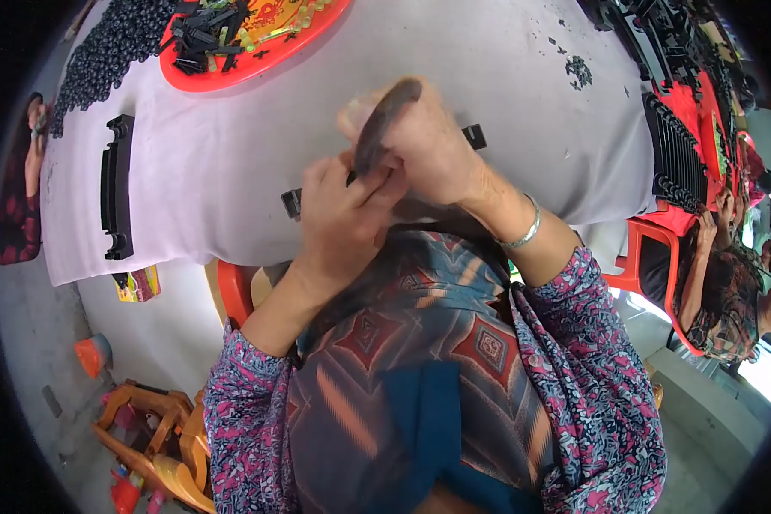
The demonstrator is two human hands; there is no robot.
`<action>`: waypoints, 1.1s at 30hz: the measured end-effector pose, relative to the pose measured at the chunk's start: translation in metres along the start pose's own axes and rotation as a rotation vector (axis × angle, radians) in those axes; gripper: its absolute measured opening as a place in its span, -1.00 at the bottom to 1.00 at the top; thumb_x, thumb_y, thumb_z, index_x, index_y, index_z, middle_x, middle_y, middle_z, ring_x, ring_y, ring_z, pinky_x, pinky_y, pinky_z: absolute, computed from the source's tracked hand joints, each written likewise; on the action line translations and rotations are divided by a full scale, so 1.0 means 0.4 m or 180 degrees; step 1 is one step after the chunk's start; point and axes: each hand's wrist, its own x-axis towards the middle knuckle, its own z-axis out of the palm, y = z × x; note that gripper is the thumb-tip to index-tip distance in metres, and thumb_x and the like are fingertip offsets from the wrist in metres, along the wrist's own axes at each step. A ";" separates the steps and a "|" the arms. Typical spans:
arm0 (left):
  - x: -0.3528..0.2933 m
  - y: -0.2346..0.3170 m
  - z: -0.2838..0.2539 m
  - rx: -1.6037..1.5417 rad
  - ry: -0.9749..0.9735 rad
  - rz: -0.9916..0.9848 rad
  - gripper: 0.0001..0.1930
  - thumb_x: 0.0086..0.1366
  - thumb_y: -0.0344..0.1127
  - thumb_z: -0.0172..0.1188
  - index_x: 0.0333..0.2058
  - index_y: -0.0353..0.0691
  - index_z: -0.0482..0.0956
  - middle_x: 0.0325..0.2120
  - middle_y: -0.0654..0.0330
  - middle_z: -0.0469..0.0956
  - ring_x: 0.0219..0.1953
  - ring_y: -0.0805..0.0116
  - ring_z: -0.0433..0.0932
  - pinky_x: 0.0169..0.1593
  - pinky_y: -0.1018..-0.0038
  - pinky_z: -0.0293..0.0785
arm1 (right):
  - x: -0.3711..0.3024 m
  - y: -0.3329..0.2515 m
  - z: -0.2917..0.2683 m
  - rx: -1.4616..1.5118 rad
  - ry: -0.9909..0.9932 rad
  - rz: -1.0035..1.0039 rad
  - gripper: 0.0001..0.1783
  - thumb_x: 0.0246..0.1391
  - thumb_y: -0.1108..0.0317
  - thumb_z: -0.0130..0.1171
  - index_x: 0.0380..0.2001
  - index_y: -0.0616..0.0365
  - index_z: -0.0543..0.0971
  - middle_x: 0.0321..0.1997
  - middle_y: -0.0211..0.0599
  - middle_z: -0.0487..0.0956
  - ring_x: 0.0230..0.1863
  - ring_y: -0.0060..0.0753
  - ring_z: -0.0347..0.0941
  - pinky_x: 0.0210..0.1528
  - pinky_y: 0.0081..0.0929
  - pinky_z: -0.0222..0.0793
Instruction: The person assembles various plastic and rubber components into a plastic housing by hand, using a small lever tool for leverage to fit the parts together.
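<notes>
My right hand is closed round a dark, curved, handle-like piece, smeared by motion, so its kind does not show. Pressed up against it from below left is my left hand, its fingers bent and closed; what they grip is hidden. Two black plastic ends show on either side of my hands, one end by the left hand and another end beyond the right wrist. Whether they belong to a single part, I cannot tell. A long black plastic bracket lies on the cloth to the left.
A pale cloth covers the table. Black round pieces are heaped far left, beside a red tray of black and yellow-green parts. Small black bits lie far right, near stacked black parts. Other people sit at both sides.
</notes>
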 end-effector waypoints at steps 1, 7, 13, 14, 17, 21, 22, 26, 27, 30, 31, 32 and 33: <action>-0.001 0.001 -0.001 0.0003 0.0001 0.0005 -0.56 -0.07 -0.46 0.21 -0.11 -0.10 0.64 -0.12 0.31 0.54 -0.10 0.17 0.47 -0.07 0.22 0.31 | 0.009 -0.008 0.000 -0.0230 0.0071 0.0038 -0.77 -0.09 0.30 0.16 -0.37 0.20 0.48 -0.60 -0.17 0.36 -0.64 0.00 0.24 -0.58 -0.21 0.12; 0.001 0.011 -0.013 0.0213 -0.0260 -0.0129 -0.61 -0.08 -0.43 0.30 -0.17 -0.17 0.62 -0.15 0.19 0.54 -0.05 0.06 0.46 -0.01 0.15 0.29 | 0.030 -0.028 0.021 0.1145 0.0312 0.0839 -0.81 0.09 0.33 0.08 -0.33 0.27 0.45 -0.70 -0.19 0.28 -0.71 -0.38 0.23 -0.66 -0.37 0.16; 0.005 0.004 -0.005 0.0144 -0.0086 0.0006 -0.55 0.06 -0.41 0.19 0.00 -0.10 0.61 -0.09 0.33 0.51 -0.01 0.24 0.47 -0.06 0.25 0.30 | 0.009 -0.005 0.012 0.1298 0.0209 0.0779 -0.84 0.05 0.35 0.07 -0.36 0.22 0.39 -0.62 -0.28 0.34 -0.65 -0.32 0.24 -0.62 -0.40 0.14; 0.006 0.005 -0.008 0.0185 -0.0143 0.0002 -0.55 0.06 -0.42 0.19 0.00 -0.10 0.61 -0.08 0.33 0.50 -0.01 0.24 0.47 -0.06 0.25 0.30 | 0.014 -0.017 0.009 0.1353 0.0222 0.0892 -0.81 0.09 0.29 0.04 -0.42 0.19 0.35 -0.63 -0.32 0.30 -0.65 -0.37 0.19 -0.62 -0.41 0.10; 0.001 0.003 -0.001 0.0224 -0.0139 0.0011 -0.55 0.04 -0.43 0.22 -0.01 -0.08 0.61 -0.05 0.34 0.48 0.00 0.24 0.47 -0.06 0.24 0.29 | 0.032 -0.049 0.000 0.1496 0.0262 0.1239 -0.60 0.18 0.10 -0.06 -0.59 0.13 0.21 -0.69 -0.44 0.18 -0.65 -0.50 0.05 -0.62 -0.46 -0.04; 0.003 0.010 -0.003 0.0052 0.0051 -0.0093 -0.55 0.04 -0.45 0.21 -0.02 -0.08 0.61 -0.08 0.34 0.49 -0.01 0.24 0.47 -0.08 0.26 0.27 | 0.035 -0.076 0.001 0.1628 0.0292 0.1588 -0.36 0.28 -0.08 -0.15 -0.77 0.07 0.07 -0.74 -0.56 0.05 -0.66 -0.64 -0.10 -0.62 -0.51 -0.17; 0.008 0.008 -0.004 0.0047 0.0039 -0.0066 -0.55 0.04 -0.45 0.21 -0.02 -0.09 0.62 -0.09 0.34 0.50 -0.01 0.23 0.47 -0.09 0.26 0.27 | 0.035 -0.074 0.005 0.1599 0.0315 0.1566 -0.39 0.27 -0.05 -0.15 -0.76 0.07 0.09 -0.74 -0.56 0.06 -0.66 -0.64 -0.09 -0.62 -0.52 -0.16; 0.008 0.006 0.002 0.0080 0.0119 -0.0039 -0.55 0.03 -0.47 0.20 -0.03 -0.10 0.62 -0.13 0.33 0.53 -0.06 0.23 0.49 -0.10 0.27 0.29 | 0.036 -0.067 0.011 0.1469 0.0388 0.1467 -0.51 0.23 0.09 -0.15 -0.73 0.09 0.13 -0.72 -0.54 0.10 -0.65 -0.65 -0.05 -0.61 -0.54 -0.09; 0.004 0.006 0.004 0.0071 0.0126 -0.0038 -0.55 0.03 -0.47 0.20 -0.03 -0.10 0.62 -0.13 0.33 0.53 -0.06 0.23 0.49 -0.10 0.27 0.29 | 0.031 -0.052 0.008 0.1459 0.0385 0.1471 -0.51 0.23 0.09 -0.15 -0.73 0.09 0.13 -0.72 -0.54 0.10 -0.65 -0.65 -0.05 -0.61 -0.54 -0.09; -0.003 0.009 0.004 0.0090 0.0083 0.0023 -0.60 -0.12 -0.45 0.31 -0.18 -0.16 0.64 -0.09 0.19 0.53 0.00 0.07 0.47 0.01 0.13 0.31 | 0.003 0.004 0.008 -0.0090 0.0200 -0.0239 -0.63 -0.10 0.40 0.20 -0.17 0.24 0.43 -0.64 -0.21 0.34 -0.69 -0.18 0.30 -0.67 -0.33 0.16; 0.005 0.011 0.000 0.0193 -0.0040 -0.0021 -0.61 -0.11 -0.44 0.30 -0.19 -0.18 0.64 -0.09 0.19 0.53 0.00 0.08 0.47 0.02 0.13 0.30 | 0.002 0.011 0.011 0.0456 0.0183 0.0066 -0.64 -0.10 0.42 0.20 -0.18 0.24 0.43 -0.63 -0.21 0.35 -0.68 -0.19 0.31 -0.67 -0.35 0.17; 0.011 0.014 -0.003 0.0296 -0.0163 -0.0064 -0.63 -0.10 -0.43 0.30 -0.20 -0.19 0.63 -0.10 0.18 0.52 0.00 0.09 0.46 0.03 0.13 0.30 | 0.001 0.014 0.013 0.1000 0.0168 0.0370 -0.66 -0.10 0.43 0.19 -0.18 0.24 0.43 -0.63 -0.21 0.35 -0.68 -0.19 0.32 -0.67 -0.38 0.18; 0.013 0.014 -0.004 0.0291 -0.0154 -0.0046 -0.63 -0.10 -0.43 0.30 -0.20 -0.19 0.63 -0.10 0.18 0.52 0.00 0.09 0.46 0.03 0.13 0.30 | 0.002 0.014 0.015 0.0981 0.0172 0.0366 -0.66 -0.10 0.43 0.19 -0.18 0.24 0.43 -0.63 -0.21 0.35 -0.68 -0.19 0.32 -0.67 -0.38 0.18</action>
